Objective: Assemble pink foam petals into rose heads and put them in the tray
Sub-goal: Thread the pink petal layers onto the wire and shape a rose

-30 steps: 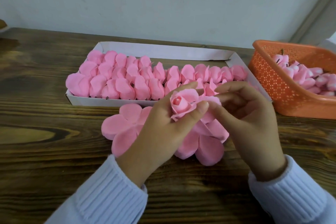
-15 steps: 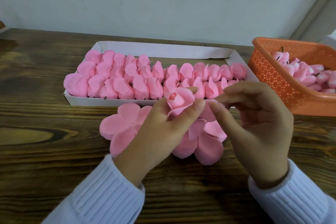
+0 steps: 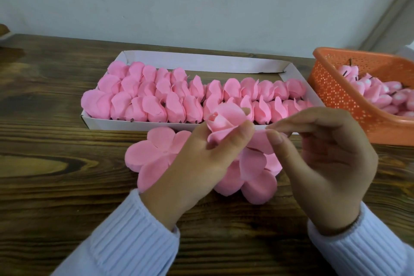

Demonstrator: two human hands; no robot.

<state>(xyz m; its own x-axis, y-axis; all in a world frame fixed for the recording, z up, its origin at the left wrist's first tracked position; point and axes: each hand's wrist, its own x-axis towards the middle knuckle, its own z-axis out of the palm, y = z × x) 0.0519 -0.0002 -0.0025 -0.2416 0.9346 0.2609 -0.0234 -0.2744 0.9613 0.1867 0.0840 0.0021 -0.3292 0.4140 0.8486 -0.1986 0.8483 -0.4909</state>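
Currently the left hand (image 3: 201,159) pinches the half-built rose (image 3: 224,124) between thumb and fingers, above the table (image 3: 56,186) just before the tray (image 3: 201,60), so the wrapped petals cannot spring open. The right hand (image 3: 324,163) grips an outer petal (image 3: 261,139) at thumb and forefinger tips, apparently to fold it around the bud. Flat petal sets (image 3: 147,154) lie below, within reach. The basket (image 3: 331,92) of cores sits at right.

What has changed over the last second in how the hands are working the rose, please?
The right hand has opened slightly, its fingertips now pinching an outer petal beside the rose head. The left hand still grips the bud. The tray, the basket and the flat petals are unchanged.
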